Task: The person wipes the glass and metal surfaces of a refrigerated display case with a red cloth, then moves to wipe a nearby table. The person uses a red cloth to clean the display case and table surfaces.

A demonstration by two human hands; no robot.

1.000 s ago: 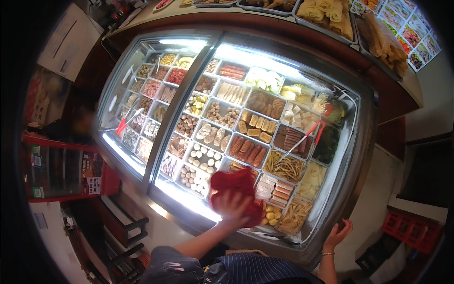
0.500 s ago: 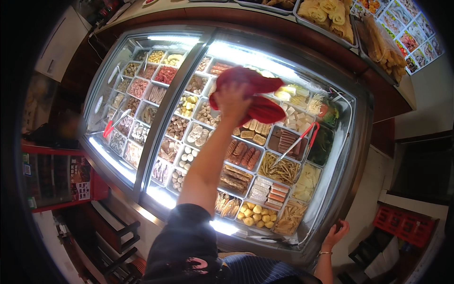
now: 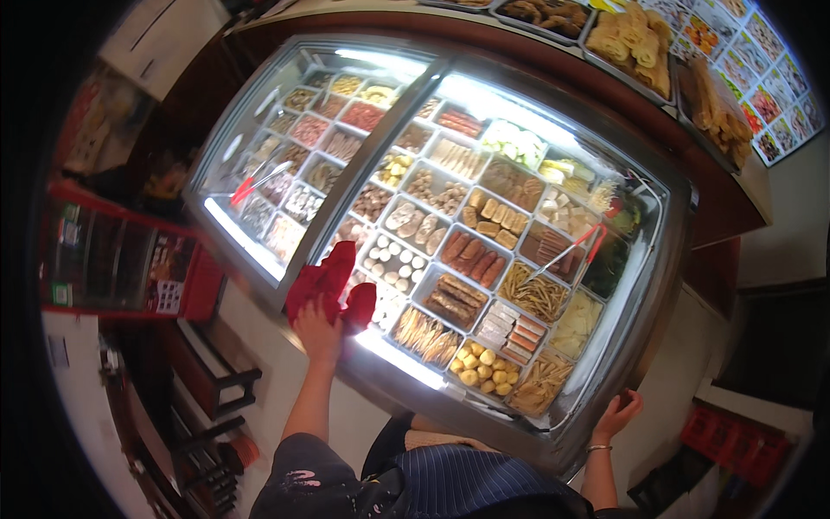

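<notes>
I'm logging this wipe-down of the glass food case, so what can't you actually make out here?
- Glass under the red cloth: covered by cloth and left hand, head view.
- Right hand fingertips: curled over the case rim.
- Food in far trays: too small, washed out by glare.
- Left shelves: dark, blurred by the fisheye rim.

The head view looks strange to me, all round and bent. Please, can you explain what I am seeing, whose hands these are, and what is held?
The picture comes from a wide fisheye camera worn on a person's head, looking down, so straight edges bend. The two bare arms rising from the lower edge are that person's own. The left hand presses a red cloth against the glass lid of a lit display freezer. The right hand rests on the freezer's near right corner and holds nothing. Under the glass lie many small trays of food, and red-handled tongs. Behind the freezer, a counter carries trays of fried food.
</notes>
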